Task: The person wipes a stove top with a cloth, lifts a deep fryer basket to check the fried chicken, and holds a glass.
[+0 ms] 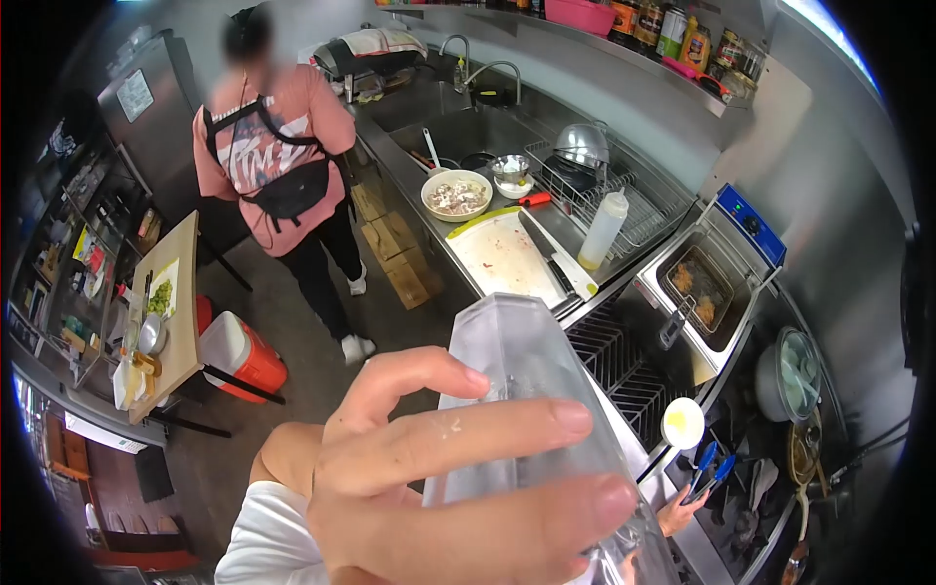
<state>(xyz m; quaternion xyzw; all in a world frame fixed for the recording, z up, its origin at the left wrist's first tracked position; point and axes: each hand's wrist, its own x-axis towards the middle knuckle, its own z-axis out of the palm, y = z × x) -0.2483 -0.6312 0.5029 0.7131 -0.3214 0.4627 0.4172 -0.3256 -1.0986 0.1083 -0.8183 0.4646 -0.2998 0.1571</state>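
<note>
Close to the camera, my left hand (439, 478) is wrapped around a clear, faceted plastic container (512, 341), which covers much of the lower middle. I cannot make out its base or whether it holds liquid. Lower right, partly hidden behind it, my right hand (678, 513) grips tongs (710, 466) with blue tips. Just above the tongs is a small round white dish or ladle (682, 423) with something yellow in it and a dark handle.
A fryer (726, 283) with browned food in its basket stands right. The counter holds a cutting board (492, 255) with a knife (548, 252), a bowl of meat (456, 195) and a squeeze bottle (604, 229). A person (278, 146) stands left, near an orange cooler (255, 366).
</note>
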